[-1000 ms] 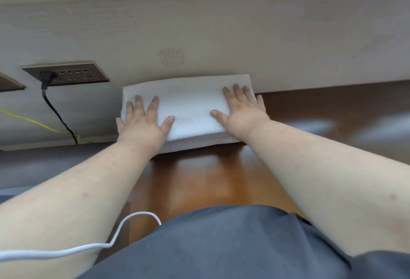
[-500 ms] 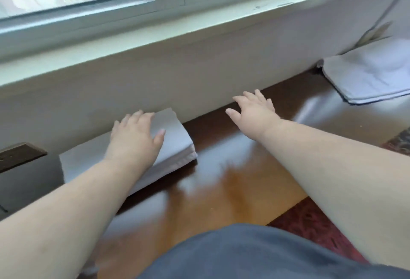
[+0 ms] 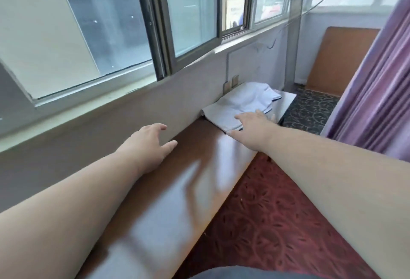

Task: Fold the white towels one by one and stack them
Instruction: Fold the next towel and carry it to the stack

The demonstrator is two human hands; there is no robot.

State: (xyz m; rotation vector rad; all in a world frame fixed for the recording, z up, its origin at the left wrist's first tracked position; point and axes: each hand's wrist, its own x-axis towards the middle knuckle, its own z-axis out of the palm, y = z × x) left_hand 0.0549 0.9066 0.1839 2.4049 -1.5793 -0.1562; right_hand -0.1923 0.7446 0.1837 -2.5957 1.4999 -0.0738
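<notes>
Two hands reach over the wooden ledge (image 3: 199, 167). The right hand (image 3: 255, 128), fingers spread and holding nothing, lies at the near edge of the unfolded white towels (image 3: 241, 101) right of centre, whose long axis runs toward the upper right. The left hand (image 3: 150, 143), loosely open and empty, hangs well apart at centre left, so the right hand is nearer.

Both forearms are bare, with no sleeves, watch or rings visible. A dark grey garment (image 3: 255, 273) shows below the hands.
</notes>
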